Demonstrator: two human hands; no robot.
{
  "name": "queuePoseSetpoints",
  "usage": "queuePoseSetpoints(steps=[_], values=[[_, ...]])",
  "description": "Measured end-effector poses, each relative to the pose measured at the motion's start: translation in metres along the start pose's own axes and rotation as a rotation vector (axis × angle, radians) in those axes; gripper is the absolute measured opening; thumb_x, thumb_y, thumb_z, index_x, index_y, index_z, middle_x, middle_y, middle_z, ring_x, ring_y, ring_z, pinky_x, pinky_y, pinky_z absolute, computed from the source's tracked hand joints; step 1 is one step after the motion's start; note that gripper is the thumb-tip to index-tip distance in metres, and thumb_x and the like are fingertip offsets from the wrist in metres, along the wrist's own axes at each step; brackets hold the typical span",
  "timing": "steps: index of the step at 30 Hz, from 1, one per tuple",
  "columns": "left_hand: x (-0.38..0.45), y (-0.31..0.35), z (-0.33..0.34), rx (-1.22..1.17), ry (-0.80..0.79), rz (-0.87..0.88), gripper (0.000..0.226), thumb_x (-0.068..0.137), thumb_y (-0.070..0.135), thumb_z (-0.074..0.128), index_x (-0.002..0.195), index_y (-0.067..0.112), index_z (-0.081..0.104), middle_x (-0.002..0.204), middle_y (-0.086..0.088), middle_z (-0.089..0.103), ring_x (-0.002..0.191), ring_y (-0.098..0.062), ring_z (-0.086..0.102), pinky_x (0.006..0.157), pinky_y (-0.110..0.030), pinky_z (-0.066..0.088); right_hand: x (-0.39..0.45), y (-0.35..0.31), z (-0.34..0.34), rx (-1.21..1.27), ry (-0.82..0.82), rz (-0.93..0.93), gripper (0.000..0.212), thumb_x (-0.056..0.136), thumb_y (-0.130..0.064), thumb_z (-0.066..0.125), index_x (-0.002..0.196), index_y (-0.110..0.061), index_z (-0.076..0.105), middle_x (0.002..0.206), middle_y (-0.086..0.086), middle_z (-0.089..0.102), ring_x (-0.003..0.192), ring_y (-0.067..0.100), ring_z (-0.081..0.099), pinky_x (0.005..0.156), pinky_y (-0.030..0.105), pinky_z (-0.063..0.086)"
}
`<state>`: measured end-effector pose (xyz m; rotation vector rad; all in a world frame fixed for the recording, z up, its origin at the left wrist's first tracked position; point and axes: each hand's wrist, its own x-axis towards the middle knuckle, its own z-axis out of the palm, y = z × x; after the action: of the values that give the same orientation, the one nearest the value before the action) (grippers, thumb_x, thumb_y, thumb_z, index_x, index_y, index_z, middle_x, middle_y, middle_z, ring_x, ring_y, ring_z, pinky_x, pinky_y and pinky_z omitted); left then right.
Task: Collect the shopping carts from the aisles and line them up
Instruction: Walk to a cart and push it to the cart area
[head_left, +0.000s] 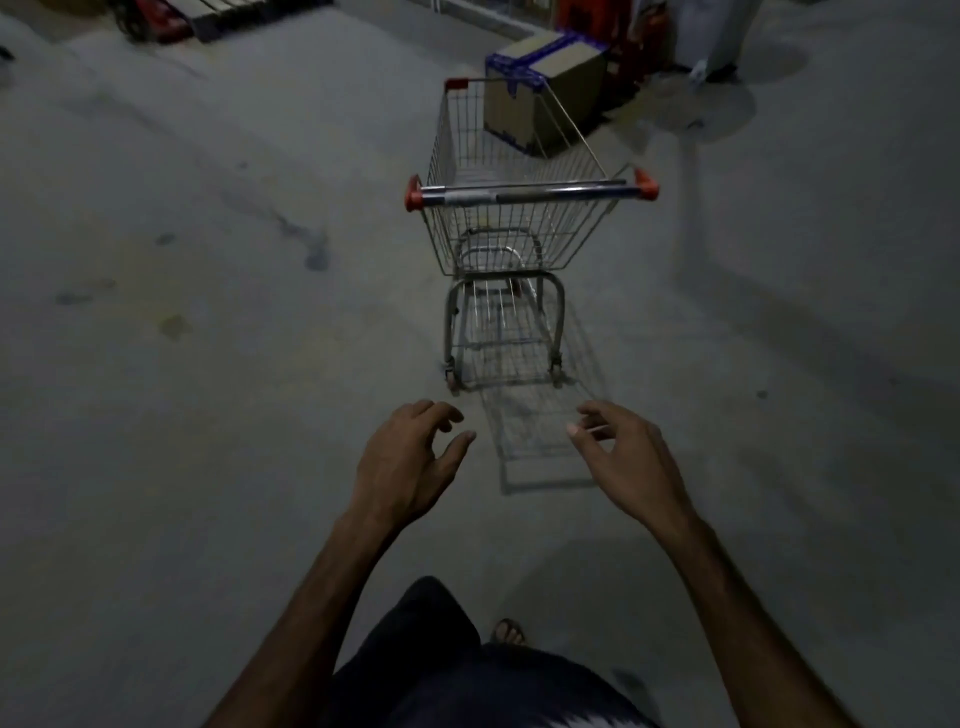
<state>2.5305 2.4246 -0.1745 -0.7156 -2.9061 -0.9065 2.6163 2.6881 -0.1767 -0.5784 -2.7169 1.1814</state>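
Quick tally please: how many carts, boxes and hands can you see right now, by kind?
Shopping cart: 1, standing alone on the floor, untouched
Cardboard box: 1, on the floor beyond the cart
Hands: 2, left hand and right hand, both open and holding nothing, short of the cart's handle
Total: 4

Silver wire shopping cart (519, 208) with red handle caps (414, 193); brown cardboard box (545, 93) with blue edging; grey stained floor (208, 312).

A shop's storage area is suggested: beyond the shopping cart (524, 208), a taped carton (545, 88) and pallets (228, 15) are kept on bare concrete floor (208, 364).
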Motion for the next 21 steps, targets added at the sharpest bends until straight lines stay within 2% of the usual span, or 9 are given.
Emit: queuePoseSetpoints(steps=[5,10,13,21], values=[[0.076,-0.020,0.015,-0.020,-0.020,-0.007,0.027,0.100,0.047,0.068,0.114,0.025,0.072,0.102,0.007,0.068,0.091,-0.016,0.062,0.076,-0.036,0.052,0.079,-0.013,0.005,-0.019,-0.021,-0.022,0.030,0.096,-0.037,0.073,0.122,-0.022,0.073,0.103,-0.009,0.073,0.090,0.010,0.071,0.082,0.032,0.058],[0.180,-0.033,0.026,-0.020,-0.011,0.066,0.025,0.098,0.045,0.071,0.110,0.023,0.073,0.099,0.005,0.069,0.090,-0.017,0.061,0.072,-0.032,0.047,0.156,-0.022,0.001,-0.042,0.013,-0.002,0.031,0.097,-0.040,0.072,0.123,-0.023,0.072,0.104,-0.011,0.071,0.092,0.010,0.071,0.082,0.035,0.058],[0.241,-0.036,0.025,-0.021,-0.018,0.118,0.023,0.098,0.042,0.071,0.109,0.022,0.072,0.098,0.003,0.070,0.089,-0.020,0.062,0.072,-0.035,0.050,0.200,-0.028,-0.008,-0.052,0.038,0.041,0.029,0.096,-0.038,0.073,0.120,-0.023,0.073,0.102,-0.011,0.070,0.092,0.010,0.071,0.083,0.036,0.059],[0.363,-0.053,0.032,-0.023,-0.059,0.181,0.025,0.097,0.043,0.071,0.110,0.021,0.072,0.101,0.002,0.070,0.090,-0.019,0.063,0.075,-0.041,0.056,0.293,-0.035,-0.017,-0.063,0.085,0.108,0.035,0.097,-0.040,0.071,0.127,-0.022,0.071,0.111,-0.006,0.074,0.097,0.010,0.070,0.088,0.038,0.060]])
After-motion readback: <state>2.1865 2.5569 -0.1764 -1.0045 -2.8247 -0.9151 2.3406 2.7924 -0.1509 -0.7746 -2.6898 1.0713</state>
